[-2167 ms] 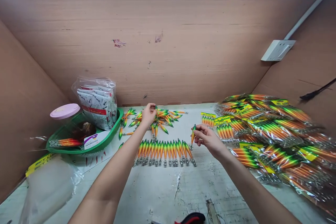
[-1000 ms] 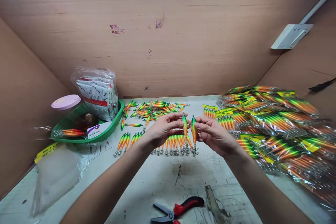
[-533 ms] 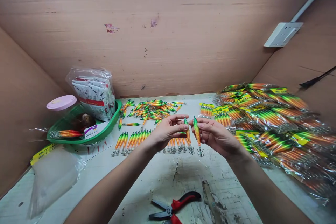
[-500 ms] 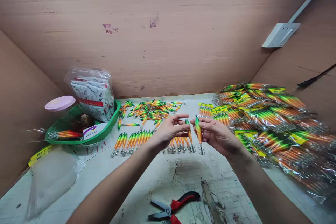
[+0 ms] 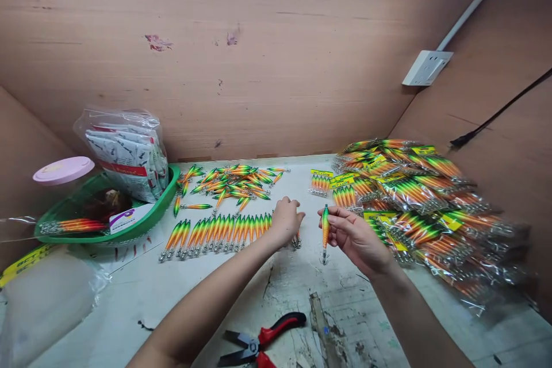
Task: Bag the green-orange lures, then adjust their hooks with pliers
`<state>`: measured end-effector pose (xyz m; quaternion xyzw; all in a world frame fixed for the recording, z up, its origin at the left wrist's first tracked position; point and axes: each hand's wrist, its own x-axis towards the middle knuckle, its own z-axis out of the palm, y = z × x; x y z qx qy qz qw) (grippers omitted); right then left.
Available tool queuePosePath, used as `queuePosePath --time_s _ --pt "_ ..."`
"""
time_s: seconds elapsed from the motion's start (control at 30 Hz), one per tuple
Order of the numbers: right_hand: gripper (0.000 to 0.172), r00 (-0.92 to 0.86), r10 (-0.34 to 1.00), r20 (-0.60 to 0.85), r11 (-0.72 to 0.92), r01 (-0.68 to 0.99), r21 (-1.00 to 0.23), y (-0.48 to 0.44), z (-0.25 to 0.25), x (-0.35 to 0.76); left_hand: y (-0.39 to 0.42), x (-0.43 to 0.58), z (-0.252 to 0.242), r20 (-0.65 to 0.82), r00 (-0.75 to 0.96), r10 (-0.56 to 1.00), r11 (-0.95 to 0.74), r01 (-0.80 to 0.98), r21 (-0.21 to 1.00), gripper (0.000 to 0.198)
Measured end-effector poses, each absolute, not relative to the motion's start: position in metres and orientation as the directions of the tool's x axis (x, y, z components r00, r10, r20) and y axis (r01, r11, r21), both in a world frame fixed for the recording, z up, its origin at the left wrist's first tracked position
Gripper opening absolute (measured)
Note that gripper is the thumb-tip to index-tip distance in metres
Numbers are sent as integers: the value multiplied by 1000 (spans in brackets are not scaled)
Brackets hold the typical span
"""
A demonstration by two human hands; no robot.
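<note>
My right hand (image 5: 356, 236) pinches a squid jig (image 5: 325, 233), green at the top, orange below, hook crown hanging down, above the table right of the row. My left hand (image 5: 287, 221) reaches down over the right end of a row of squid jigs (image 5: 228, 230) laid side by side, hooks toward me. Its fingers are curled and their tips partly hidden, so what they hold does not show. Hooks of a jig (image 5: 296, 240) stick out beneath it. Behind the row lies a loose heap of similar jigs (image 5: 237, 181).
Bagged jigs (image 5: 414, 195) with yellow cards pile up on the right. Red-handled pliers (image 5: 259, 345) lie in front. At left stand a green basket (image 5: 172, 184) with packets (image 5: 125, 155) and a pink-lidded jar (image 5: 64, 171); clear bags (image 5: 52, 299) lie before it.
My left hand has moved from beside the right hand, where it held a jig, down to the row's right end. My right hand still holds its jig. The view has shifted right.
</note>
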<state>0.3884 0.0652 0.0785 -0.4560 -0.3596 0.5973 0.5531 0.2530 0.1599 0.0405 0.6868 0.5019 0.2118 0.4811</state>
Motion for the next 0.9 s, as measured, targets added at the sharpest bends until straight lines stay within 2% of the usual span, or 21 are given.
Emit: queuePosePath --time_s 0.13,0.27,0.33,0.43,0.57,0.67,0.77,0.9 --pt "30 4 992 -127 -121 -282 -952 60 69 376 135 230 60 -197 594 780 9 304 953 47" --pt "34 -73 988 -137 -147 -166 -975 61 62 366 112 206 65 -150 665 732 17 202 979 51" --pt "33 -136 975 -178 -187 -62 -980 60 54 363 111 194 59 -120 635 763 -112 312 943 46" --pt "24 -223 925 -307 -272 174 -946 48 31 360 131 175 48 -45 491 870 -275 559 782 32" --pt "20 -221 879 -423 -267 507 -819 29 7 358 188 150 41 97 262 960 -269 768 582 21" --pt "17 -198 915 -351 -139 664 -735 42 14 351 229 141 42 166 212 963 -266 848 458 17" --pt "12 -203 963 -176 41 759 -650 96 37 335 254 141 44 208 196 958 -264 888 377 21" --pt "26 -197 980 5 171 838 -518 192 54 304 258 146 48 276 161 948 -246 918 312 20"
